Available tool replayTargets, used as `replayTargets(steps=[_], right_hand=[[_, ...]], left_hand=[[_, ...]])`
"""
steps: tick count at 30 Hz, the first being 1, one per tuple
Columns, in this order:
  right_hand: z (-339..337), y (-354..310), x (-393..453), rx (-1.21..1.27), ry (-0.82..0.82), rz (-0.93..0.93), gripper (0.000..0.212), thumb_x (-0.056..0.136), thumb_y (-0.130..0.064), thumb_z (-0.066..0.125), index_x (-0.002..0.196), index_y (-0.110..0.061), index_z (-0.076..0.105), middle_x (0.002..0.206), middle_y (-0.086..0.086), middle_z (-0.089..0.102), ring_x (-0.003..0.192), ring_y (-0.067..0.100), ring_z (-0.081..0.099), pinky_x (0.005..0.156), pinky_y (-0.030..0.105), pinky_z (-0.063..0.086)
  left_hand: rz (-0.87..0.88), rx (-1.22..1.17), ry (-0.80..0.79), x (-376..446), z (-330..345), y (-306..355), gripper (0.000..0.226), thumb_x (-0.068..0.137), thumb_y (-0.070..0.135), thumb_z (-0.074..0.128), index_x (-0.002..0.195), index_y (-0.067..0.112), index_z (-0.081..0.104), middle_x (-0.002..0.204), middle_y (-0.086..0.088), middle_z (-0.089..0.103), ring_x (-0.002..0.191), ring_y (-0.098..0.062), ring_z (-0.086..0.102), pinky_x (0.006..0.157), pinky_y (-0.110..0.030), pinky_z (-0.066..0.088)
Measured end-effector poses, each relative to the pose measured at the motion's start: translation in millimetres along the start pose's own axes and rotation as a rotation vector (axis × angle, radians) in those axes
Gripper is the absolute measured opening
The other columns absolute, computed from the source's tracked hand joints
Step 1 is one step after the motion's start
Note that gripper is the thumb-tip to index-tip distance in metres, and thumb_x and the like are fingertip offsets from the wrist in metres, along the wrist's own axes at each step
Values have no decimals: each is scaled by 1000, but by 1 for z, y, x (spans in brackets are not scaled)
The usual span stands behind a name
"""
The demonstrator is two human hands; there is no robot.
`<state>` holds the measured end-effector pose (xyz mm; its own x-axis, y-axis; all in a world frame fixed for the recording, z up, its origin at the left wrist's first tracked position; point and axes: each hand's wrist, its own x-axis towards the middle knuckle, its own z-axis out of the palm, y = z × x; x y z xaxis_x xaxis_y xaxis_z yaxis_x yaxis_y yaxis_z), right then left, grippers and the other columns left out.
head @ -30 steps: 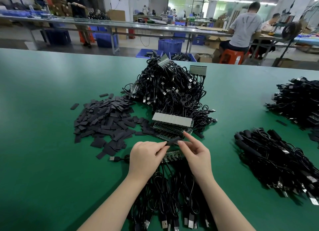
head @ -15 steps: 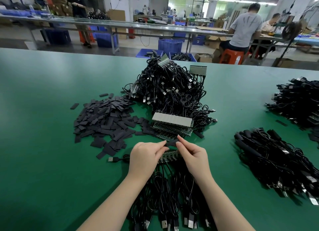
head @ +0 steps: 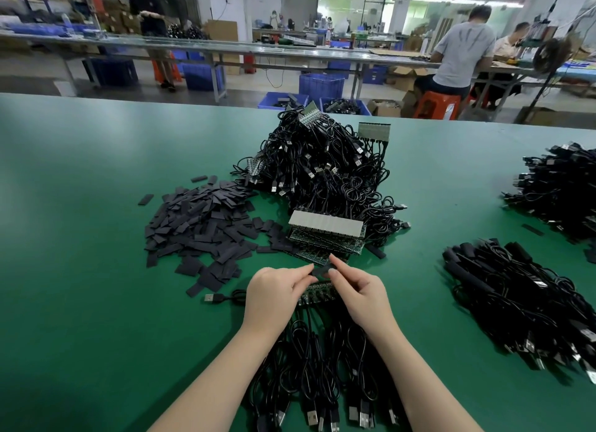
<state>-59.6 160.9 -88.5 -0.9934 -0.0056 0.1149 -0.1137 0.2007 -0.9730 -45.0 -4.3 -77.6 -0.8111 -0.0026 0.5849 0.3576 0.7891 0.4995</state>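
Fanning out nearest the person, the cables (head: pixel 309 367) ran up to a board (head: pixel 317 293) on the counter (head: pixel 80 270). Just above it, the left hand (head: pixel 274 294) and right hand (head: pixel 361 294) each pinched an end of one black sleeve (head: pixel 321 271) between thumb and fingertips. It probably needed squeezing open and squaring to a board end before sliding on. Beyond, to the left, lay spare sleeves (head: pixel 200 225).

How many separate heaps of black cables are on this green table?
4: big heap at centre, front bunch between the forearms, near heap and far heap at right. More may lie off-frame.
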Motion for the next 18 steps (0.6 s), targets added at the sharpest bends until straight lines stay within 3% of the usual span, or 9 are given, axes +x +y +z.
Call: replayTargets(steps=[2,4,6,9,11,13,15,18], right_hand=[[-1,0,0,23,30,20,32,94,-25,66,123,-38,66,108,-8,71,82,6,69,68,9,43],[0,1,1,-19,5,25,34,93,-26,67,126,-34,65,96,-27,73,76,-7,59,70,7,44],[2,1,1,-85,-40,15,36,93,-27,68,129,-29,65,84,-30,71,72,-4,54,69,9,44],[1,-2,1,-82,-1,-8,27,93,-28,68,119,-36,68,86,-35,70,76,-8,60,71,5,43],[1,-2,2,-75,-12,-11,12,92,-29,69,91,-40,75,71,-26,68,67,-4,59,65,13,44],[0,-1,2,-69,-28,-11,22,90,-33,71,71,-21,75,53,-14,52,53,4,43,53,22,36],[-3,-2,2,-19,2,6,29,89,-32,72,65,-16,71,50,-10,45,50,5,38,49,21,31],[-7,-4,0,83,88,43,25,90,-32,72,68,-19,74,58,4,60,56,8,49,54,23,40]], left_hand=[[5,2,-4,0,1,3,23,78,30,80,99,24,79,71,6,74,61,-19,63,63,-25,45],[-4,-9,8,1,1,2,22,78,29,81,99,23,79,68,7,73,59,-19,61,62,-24,44],[-5,-14,26,1,0,0,23,77,27,82,99,21,79,63,7,71,56,-20,60,60,-26,46],[16,-21,39,-1,0,-1,23,76,26,82,98,22,79,60,7,68,54,-18,57,60,-25,46],[43,-17,41,-1,1,0,23,75,27,82,98,24,79,61,9,69,54,-16,57,61,-21,43],[81,-12,35,-1,4,0,23,76,31,79,99,28,78,63,11,70,55,-11,56,62,-18,40],[124,-4,15,0,5,-1,27,77,35,76,103,30,77,66,13,70,57,-6,55,64,-16,37],[112,25,-30,1,6,-3,39,76,38,81,112,28,74,86,14,75,74,-4,65,72,-24,45]])
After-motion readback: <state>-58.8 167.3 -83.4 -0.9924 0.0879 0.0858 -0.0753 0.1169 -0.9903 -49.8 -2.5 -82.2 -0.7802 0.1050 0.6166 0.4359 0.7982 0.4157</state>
